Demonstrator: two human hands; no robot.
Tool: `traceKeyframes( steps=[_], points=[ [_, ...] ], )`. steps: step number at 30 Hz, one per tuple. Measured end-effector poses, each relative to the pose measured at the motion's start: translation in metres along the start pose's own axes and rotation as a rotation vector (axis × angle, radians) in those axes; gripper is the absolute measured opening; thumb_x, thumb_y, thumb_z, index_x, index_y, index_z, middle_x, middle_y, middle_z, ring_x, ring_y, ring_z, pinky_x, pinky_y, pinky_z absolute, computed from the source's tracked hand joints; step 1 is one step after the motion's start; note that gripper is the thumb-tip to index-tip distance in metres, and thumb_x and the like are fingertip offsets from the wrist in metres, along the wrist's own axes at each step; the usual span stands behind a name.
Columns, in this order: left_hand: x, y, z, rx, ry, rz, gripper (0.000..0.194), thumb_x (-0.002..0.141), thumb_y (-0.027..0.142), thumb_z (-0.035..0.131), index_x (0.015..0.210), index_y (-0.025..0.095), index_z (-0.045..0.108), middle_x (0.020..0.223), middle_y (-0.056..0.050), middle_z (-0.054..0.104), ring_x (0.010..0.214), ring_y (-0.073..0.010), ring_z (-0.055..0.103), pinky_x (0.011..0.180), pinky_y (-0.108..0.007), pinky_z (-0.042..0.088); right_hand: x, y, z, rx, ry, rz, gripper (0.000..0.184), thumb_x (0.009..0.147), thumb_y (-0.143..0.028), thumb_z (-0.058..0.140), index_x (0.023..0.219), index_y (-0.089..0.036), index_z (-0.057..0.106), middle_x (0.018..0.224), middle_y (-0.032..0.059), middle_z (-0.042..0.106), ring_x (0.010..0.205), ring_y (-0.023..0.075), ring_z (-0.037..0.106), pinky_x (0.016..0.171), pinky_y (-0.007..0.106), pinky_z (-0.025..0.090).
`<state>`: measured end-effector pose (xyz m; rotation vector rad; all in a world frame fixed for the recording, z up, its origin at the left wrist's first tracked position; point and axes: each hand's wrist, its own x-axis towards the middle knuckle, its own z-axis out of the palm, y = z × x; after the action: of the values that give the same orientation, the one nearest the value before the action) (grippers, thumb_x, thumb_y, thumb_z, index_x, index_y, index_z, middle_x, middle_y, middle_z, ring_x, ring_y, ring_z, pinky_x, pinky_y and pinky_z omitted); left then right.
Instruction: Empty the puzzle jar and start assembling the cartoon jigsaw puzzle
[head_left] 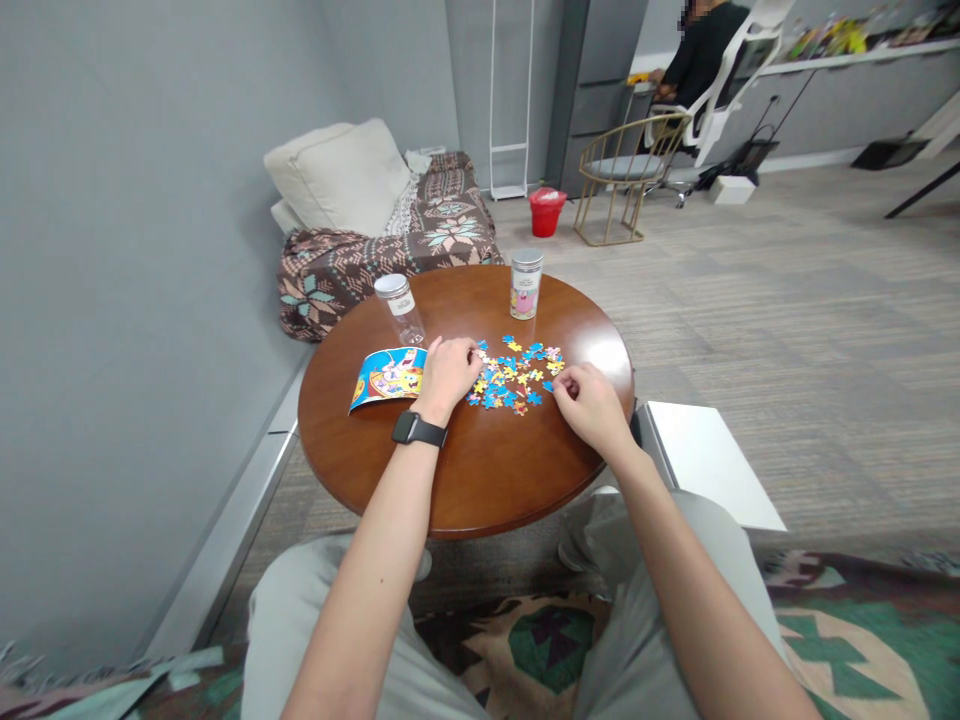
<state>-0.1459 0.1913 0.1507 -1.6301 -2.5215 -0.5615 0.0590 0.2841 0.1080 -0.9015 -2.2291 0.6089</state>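
Loose puzzle pieces (496, 378) are lying on the tabletop (480, 490); the left hand (451, 370) is curling at their left edge; the right hand (591, 402) is curling beside a blue piece (548, 386); whether either is gripping anything, I cannot tell; a clear jar (403, 315) and a printed jar (526, 288) are standing beyond.

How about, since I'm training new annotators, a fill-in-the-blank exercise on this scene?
The watch is worn on the ____ arm.
The left hand and right hand flank puzzle pieces on a table coloured ____.
The lidded jars on the table number ____.
The bin beyond the table is coloured ____.

Missing words: left; brown; two; red.
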Motion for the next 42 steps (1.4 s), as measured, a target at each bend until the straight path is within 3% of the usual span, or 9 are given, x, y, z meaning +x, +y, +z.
traceKeyframes(
  steps=[5,17,32,37,42],
  points=[
    [0.001,-0.004,0.004,0.015,-0.027,0.036,0.029,0.092,0.016,0.042,0.109,0.021,0.065,0.107,-0.006,0.073,0.1,-0.0195,0.065,0.116,-0.042,0.027,0.0,0.0,0.0,-0.012,0.0,-0.008,0.013,0.082,-0.024,0.048,0.073,-0.021,0.056,0.08,0.0075,0.058,0.077,0.0226,0.056,0.076,0.037,0.046],
    [0.004,-0.002,0.005,0.007,-0.028,0.051,0.016,0.092,0.021,0.051,0.104,0.021,0.063,0.107,-0.007,0.069,0.101,-0.024,0.06,0.097,-0.038,0.041,0.0,-0.001,-0.001,-0.026,0.007,-0.006,0.013,0.082,-0.024,0.047,0.073,-0.021,0.056,0.08,0.007,0.058,0.074,0.0217,0.056,0.074,0.036,0.045],
    [0.002,0.004,0.005,-0.05,-0.044,0.125,0.03,0.088,0.006,0.044,0.11,0.022,0.058,0.102,-0.004,0.07,0.1,-0.0195,0.063,0.1,-0.035,0.04,0.001,0.001,0.0,0.005,0.012,0.019,0.012,0.082,-0.026,0.05,0.074,-0.02,0.058,0.081,0.0071,0.057,0.075,0.0222,0.056,0.076,0.037,0.047],
    [0.002,0.005,0.0,-0.075,-0.033,0.077,0.025,0.091,0.013,0.044,0.11,0.021,0.058,0.101,-0.004,0.072,0.1,-0.019,0.065,0.102,-0.035,0.04,0.0,0.003,0.001,0.003,0.08,0.031,0.013,0.082,-0.027,0.051,0.084,-0.019,0.06,0.093,0.0108,0.055,0.089,0.0257,0.057,0.087,0.043,0.047],
    [-0.007,0.008,-0.001,0.008,-0.014,-0.044,0.029,0.095,0.029,0.042,0.113,0.013,0.059,0.116,-0.015,0.067,0.112,-0.0247,0.061,0.1,-0.036,0.043,-0.003,0.003,0.007,-0.156,0.092,0.006,0.037,0.083,-0.032,0.051,0.115,-0.013,0.056,0.128,0.024,0.05,0.123,0.0364,0.046,0.101,0.056,0.037]
  ],
)
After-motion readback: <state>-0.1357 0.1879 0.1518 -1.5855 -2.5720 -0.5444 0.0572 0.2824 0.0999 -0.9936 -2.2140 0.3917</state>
